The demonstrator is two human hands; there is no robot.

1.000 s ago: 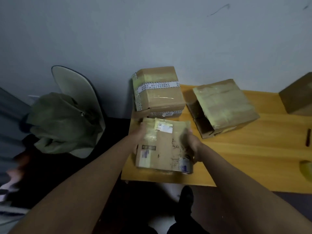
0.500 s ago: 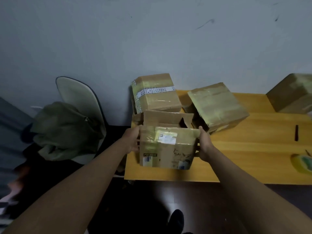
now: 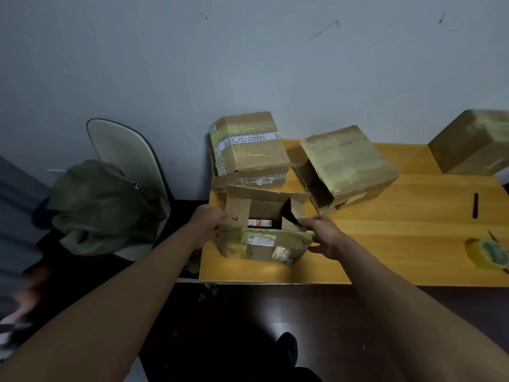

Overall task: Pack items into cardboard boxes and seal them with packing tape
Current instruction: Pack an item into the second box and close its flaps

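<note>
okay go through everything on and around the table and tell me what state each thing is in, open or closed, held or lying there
front box: open, flaps up, something inside
left hand: gripping its left side
right hand: gripping its right side
striped-tape box: taped shut
tilted box: lying on its side, open
far right box: partly out of view
tape roll: lying untouched

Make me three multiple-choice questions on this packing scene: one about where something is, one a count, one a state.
1. Where is the tape roll?
A. On the chair
B. On the table's right end
C. Inside the box

2. How many cardboard boxes are on the table?
A. Two
B. Four
C. Six

3. The near box between the left hand and right hand is:
A. Open
B. Taped shut
C. Flattened

Answers: 1 B, it lies far right on the wood. 2 B, four show. 3 A, flaps stand up and contents show.
</note>
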